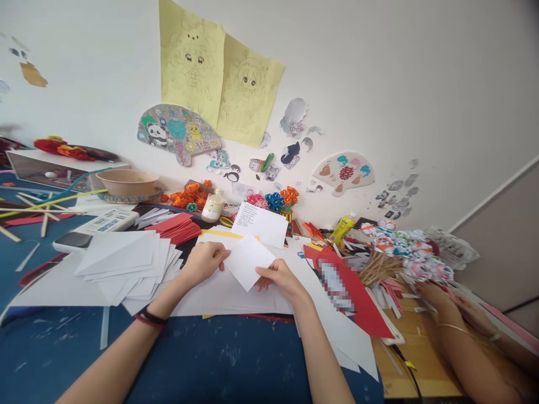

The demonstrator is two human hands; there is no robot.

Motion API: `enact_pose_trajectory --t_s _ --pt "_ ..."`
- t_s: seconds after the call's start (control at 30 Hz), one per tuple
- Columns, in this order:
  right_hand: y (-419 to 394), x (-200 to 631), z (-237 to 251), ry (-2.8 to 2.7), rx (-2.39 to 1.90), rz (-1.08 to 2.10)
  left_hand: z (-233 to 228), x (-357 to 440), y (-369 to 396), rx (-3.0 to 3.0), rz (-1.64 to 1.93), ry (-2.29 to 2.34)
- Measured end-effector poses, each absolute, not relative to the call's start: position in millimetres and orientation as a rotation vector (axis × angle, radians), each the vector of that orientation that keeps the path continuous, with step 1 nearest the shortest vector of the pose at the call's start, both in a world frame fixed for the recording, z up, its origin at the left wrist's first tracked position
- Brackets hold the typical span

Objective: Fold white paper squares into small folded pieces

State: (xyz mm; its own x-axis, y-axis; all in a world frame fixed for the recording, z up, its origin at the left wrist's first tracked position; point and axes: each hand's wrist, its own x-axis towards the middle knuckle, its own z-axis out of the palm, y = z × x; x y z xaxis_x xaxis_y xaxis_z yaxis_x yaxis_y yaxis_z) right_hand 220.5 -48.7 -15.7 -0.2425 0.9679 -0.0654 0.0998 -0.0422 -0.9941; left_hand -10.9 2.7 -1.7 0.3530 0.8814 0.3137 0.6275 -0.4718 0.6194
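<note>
Between my two hands a small white paper square [248,262] is held up, turned with a corner toward me. My left hand [207,261] pinches its left corner between thumb and fingers. On the opposite side my right hand [281,278] grips the right corner, thumb on top. Beneath lie large white paper sheets [202,300]. A fanned pile of white papers [122,261] rests left of my left hand. Just behind the square stands a white card with handwriting [263,224], and red paper slips [177,227] are stacked to its left.
A co-worker's hands [438,297] are at the right, beside paper flowers on sticks [391,249]. Along the wall stand a glue bottle [213,206], a yellow bottle [343,227] and a round bowl [128,182]. Wooden sticks [44,221] lie left; a red sheet [366,303] lies right.
</note>
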Motion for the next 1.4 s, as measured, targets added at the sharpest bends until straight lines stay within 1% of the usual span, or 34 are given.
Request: enact_pose_trajectory --t_s 0.1,0.23,0.37,0.47,0.6,0.73,0.97,1.1,1.27,1.4 --pt "-52 225 -10 -1.493 -1.193 1.459 -1 -13 5 2.365 0.861 1.361" --pt "-52 225 -7 -1.408 -1.181 1.384 -4 -11 5 2.482 0.825 1.492" --pt "-46 218 -11 -1.332 -1.182 1.312 -4 -7 2 2.522 0.680 1.350" --pt "-44 212 -12 -1.286 -1.182 1.284 1 -4 -2 2.525 0.687 1.260" --pt "-44 206 -10 -1.283 -1.167 1.297 8 2 -5 2.406 0.765 1.086" --pt "-44 201 -6 -1.348 -1.178 1.296 9 11 -8 2.222 0.767 1.005" --pt "-46 192 2 -1.595 -1.276 1.008 13 22 -11 2.034 0.677 0.927" --pt "-48 191 9 -1.641 -1.242 0.979 20 24 -10 1.967 0.649 0.801" --pt "-45 213 10 -1.499 -1.280 0.923 31 7 -1 1.962 0.640 0.783" --pt "-40 234 9 -1.275 -1.342 0.845 40 -10 7 1.890 0.727 0.935"
